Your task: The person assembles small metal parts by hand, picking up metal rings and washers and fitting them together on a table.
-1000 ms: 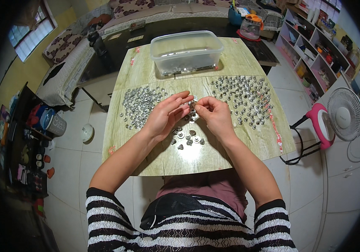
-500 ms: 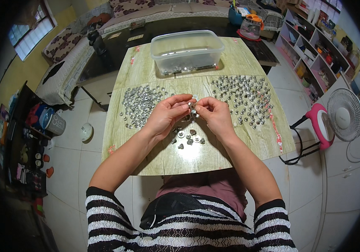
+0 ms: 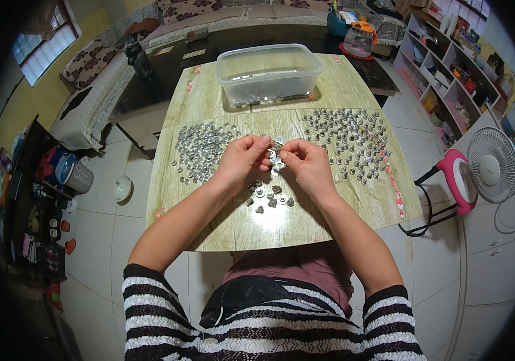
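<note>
My left hand [image 3: 242,159] and my right hand [image 3: 307,163] meet over the middle of the table. Between their fingertips is a small metal piece [image 3: 277,146], mostly covered by the fingers, so its exact kind cannot be made out. Both hands are closed in a pinch. Shiny metal pieces [image 3: 276,163] lie just under the hands. Nearer to me is a small group of loose metal parts [image 3: 271,203], some bright and round, others dark. Many small round silver pieces [image 3: 200,150] spread out beside my left hand. Beside my right hand stand many stud-like metal pieces [image 3: 354,144].
A clear plastic bin [image 3: 268,90] with some metal pieces in its bottom stands at the table's far side. The wood-patterned table [image 3: 221,231] reaches close to my body. A white fan [image 3: 491,165] and a pink-and-black folding stool [image 3: 459,180] are at the right.
My left fingers have curled in and shifted, its thumb now raised near the piece. More of the shiny pieces under the hands show. My right hand has stayed almost still.
</note>
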### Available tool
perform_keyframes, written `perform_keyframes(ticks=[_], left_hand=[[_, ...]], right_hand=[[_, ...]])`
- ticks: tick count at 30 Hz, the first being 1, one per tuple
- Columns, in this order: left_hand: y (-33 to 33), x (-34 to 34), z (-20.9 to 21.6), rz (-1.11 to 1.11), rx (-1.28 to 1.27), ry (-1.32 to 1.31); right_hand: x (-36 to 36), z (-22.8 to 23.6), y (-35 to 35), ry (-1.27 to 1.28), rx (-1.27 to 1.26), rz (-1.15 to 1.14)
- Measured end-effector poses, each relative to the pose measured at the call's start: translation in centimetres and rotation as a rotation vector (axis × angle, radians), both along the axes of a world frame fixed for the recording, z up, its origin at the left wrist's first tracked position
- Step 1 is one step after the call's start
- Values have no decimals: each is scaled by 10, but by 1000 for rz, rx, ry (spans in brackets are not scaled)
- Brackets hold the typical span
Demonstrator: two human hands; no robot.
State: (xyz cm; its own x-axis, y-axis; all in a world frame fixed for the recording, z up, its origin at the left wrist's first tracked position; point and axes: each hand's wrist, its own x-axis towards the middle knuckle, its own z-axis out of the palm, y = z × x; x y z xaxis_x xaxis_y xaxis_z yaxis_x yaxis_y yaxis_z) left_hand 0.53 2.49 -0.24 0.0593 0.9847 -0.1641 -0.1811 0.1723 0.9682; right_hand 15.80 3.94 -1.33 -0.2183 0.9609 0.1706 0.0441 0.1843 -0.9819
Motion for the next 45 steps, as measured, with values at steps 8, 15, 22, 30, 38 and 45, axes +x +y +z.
perform_keyframes(ticks=[8,15,22,30,38,45], left_hand=[[1,-10,3,-7,32,-30],[-1,-16,3,-10,55,22],[-2,-17,4,-40,14,63],[23,-63,15,25,264,436],[54,-82,-1,96,405,982],[61,-82,-9,108,430,1063]], right_hand=[[3,24,9,-696,320,-39],[1,35,20,-976,217,76],[2,36,26,-1023,166,113],[36,49,6,-729,158,-11],[56,38,-18,-501,214,-3],[64,30,-27,-384,198,-17]])
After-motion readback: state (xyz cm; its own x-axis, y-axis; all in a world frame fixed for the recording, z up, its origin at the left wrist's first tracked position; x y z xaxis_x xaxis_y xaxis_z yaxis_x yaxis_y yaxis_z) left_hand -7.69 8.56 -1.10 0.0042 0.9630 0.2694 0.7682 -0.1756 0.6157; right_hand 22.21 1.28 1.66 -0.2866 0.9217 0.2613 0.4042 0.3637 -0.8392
